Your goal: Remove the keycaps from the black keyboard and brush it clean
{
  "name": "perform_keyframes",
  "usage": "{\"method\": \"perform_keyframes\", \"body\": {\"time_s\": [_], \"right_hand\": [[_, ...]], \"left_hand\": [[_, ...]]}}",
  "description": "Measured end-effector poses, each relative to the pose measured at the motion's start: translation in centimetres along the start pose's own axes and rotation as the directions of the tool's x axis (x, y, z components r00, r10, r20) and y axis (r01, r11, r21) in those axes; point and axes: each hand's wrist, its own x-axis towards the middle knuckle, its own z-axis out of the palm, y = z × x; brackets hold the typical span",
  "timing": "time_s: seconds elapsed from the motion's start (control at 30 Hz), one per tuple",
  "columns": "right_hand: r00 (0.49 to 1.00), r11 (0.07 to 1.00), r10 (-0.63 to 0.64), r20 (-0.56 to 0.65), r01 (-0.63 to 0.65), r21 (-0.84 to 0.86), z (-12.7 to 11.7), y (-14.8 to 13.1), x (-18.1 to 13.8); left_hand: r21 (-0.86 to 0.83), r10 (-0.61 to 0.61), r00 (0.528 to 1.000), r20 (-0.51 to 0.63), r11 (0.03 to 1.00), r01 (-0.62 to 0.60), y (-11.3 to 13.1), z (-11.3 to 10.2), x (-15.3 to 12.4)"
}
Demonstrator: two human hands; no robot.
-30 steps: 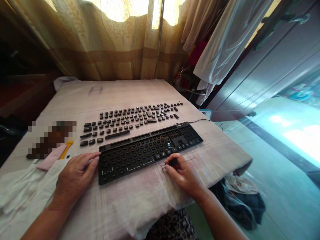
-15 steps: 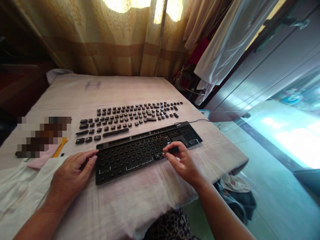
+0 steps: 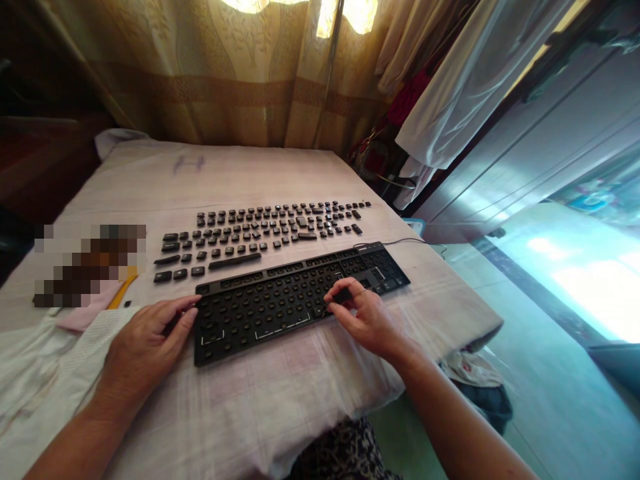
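Left grip [image 3: 149,339] loosely curled, right grip [image 3: 365,321] pinching, forearms [image 3: 447,407] bare

Home interior — patterned gold curtain [image 3: 225,87], hanging clothes [image 3: 440,113], cloth-covered table [image 3: 260,173], tiled floor [image 3: 525,320]

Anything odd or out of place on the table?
Yes. Most key positions on the keyboard are bare, with loose keycaps in uneven rows beyond it. One small dark piece sits alone at far left near the yellow strip, apart from those rows; too small to identify. No spill visible.
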Motion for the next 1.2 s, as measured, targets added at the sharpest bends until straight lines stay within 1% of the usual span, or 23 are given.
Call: {"method": "perform_keyframes", "body": {"time_s": [0.17,0.33,0.4,0.5,0.63,0.7,0.8,0.87,0.9,1.03,1.07,1.1,1.2], "right_hand": [[0.995,0.996,-0.044,0.091,0.050,-0.075,-0.5,-0.6,0.4],[0.975,0.957,-0.154,0.160,0.187,-0.220,-0.5,-0.8,1.1],[0.959,0.930,-0.218,0.183,0.261,-0.260,-0.4,-0.8,1.3],[0.921,0.873,-0.315,0.230,0.376,-0.311,-0.4,-0.5,1.2],[0.867,0.795,-0.424,0.263,0.495,-0.351,-0.5,0.3,0.7],[0.866,0.790,-0.444,0.230,0.499,-0.355,-0.4,0.7,0.6],[0.900,0.834,-0.418,0.121,0.433,-0.340,-0.1,1.3,0.3],[0.905,0.847,-0.420,0.069,0.418,-0.328,0.2,1.7,0.1],[0.896,0.840,-0.441,0.057,0.435,-0.324,0.4,1.9,0.0],[0.827,0.784,-0.561,0.014,0.537,-0.310,0.8,2.7,-0.4],[0.822,0.785,-0.570,-0.008,0.542,-0.300,0.9,2.8,-0.5],[0.828,0.798,-0.560,-0.028,0.530,-0.286,1.0,2.9,-0.6],[0.882,0.873,-0.465,-0.083,0.440,-0.209,1.1,2.7,-0.7]], "left_hand": [[0.021,0.029,0.999,-0.018,0.999,-0.029,-0.1,0.0,-0.1],[0.018,-0.013,1.000,-0.005,1.000,0.013,0.1,-0.1,-0.1],[0.005,-0.041,0.999,0.017,0.999,0.041,0.4,-0.3,0.0],[-0.016,-0.066,0.997,0.048,0.998,0.067,0.7,-0.5,0.2],[-0.020,-0.088,0.995,0.050,0.996,0.089,0.9,-0.6,0.2],[-0.018,-0.095,0.994,0.056,0.995,0.096,1.0,-0.6,0.3],[-0.016,-0.099,0.993,0.065,0.995,0.100,1.1,-0.6,0.4],[-0.016,-0.097,0.993,0.066,0.995,0.098,1.0,-0.7,0.4],[-0.017,-0.093,0.993,0.068,0.995,0.095,1.0,-0.7,0.4],[-0.007,-0.081,0.994,0.072,0.997,0.082,1.1,-0.7,0.3],[-0.005,-0.078,0.995,0.068,0.997,0.078,1.1,-0.7,0.3],[-0.005,-0.076,0.995,0.064,0.997,0.076,1.2,-0.7,0.3],[-0.011,-0.074,0.996,0.057,0.997,0.075,1.2,-0.6,0.3]]}}
